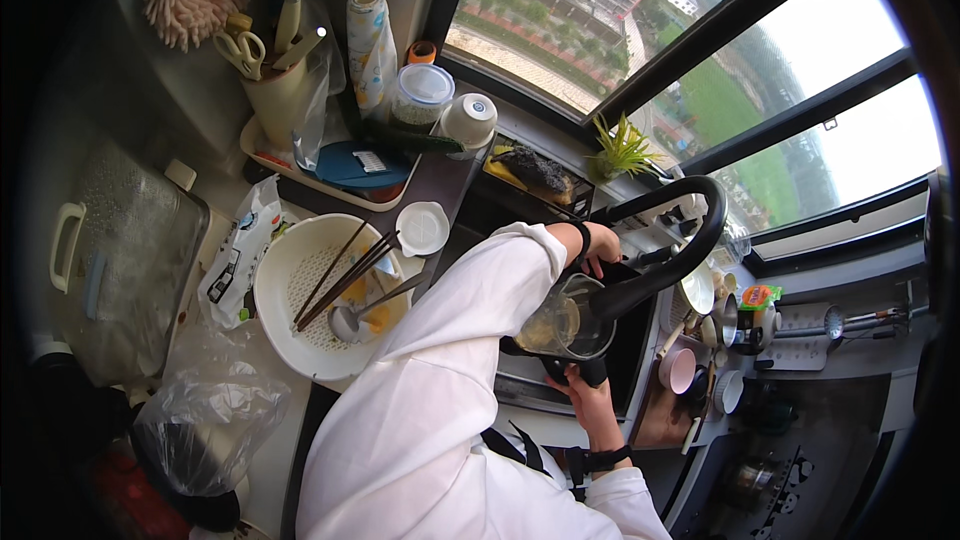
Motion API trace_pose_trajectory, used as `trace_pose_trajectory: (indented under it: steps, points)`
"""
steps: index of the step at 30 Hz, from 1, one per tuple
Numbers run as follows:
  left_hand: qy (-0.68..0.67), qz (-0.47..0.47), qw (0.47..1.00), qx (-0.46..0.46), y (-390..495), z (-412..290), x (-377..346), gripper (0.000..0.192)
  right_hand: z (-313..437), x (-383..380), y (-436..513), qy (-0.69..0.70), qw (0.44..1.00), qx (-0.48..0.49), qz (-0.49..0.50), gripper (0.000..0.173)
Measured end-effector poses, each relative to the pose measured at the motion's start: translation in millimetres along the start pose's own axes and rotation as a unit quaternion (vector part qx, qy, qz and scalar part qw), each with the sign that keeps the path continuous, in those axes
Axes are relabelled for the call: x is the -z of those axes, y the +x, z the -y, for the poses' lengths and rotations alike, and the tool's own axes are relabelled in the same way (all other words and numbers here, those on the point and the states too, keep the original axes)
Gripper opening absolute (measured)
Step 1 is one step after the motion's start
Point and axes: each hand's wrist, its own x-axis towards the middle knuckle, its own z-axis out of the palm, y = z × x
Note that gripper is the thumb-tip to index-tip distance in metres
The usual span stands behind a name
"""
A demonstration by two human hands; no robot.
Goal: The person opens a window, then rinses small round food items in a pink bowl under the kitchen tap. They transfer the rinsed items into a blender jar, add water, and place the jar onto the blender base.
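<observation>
My right hand [589, 399] grips the black handle [576, 372] of a clear jar [534, 334], tilted over the dark sink [634, 341]. A yellowish residue or liquid shows inside the jar. The spout head of the black gooseneck faucet [709, 229] hangs over the jar's mouth; whether water runs is unclear. Across the sink, beyond the jar, my left hand [600, 246] reaches close to the faucet's base, fingers bent downward. Its fingertips are partly hidden, so what they touch cannot be made out. Both forearms wear white sleeves, with dark bands at the wrists.
Left of the sink stands a white colander basin [274, 292] with chopsticks [341, 285] and a ladle [345, 322]. A white lid [422, 228] lies beside it. To the right are a pink bowl [677, 370] and a cutting board [651, 414]. A potted plant [621, 150] stands by the window.
</observation>
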Motion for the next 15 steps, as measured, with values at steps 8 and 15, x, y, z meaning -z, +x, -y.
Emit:
trace_pose_trajectory:
  steps: [8,15]
  points:
    - [-0.116,-0.030,0.991,-0.059,-16.1,23.3,6.4,0.042,-5.9,14.2,-9.8,0.037,0.999,0.012,-0.003,0.019]
    - [-0.127,-0.138,0.982,0.029,-18.8,92.5,-4.1,0.038,-0.8,35.1,-34.9,0.040,0.996,0.038,-0.073,0.021]
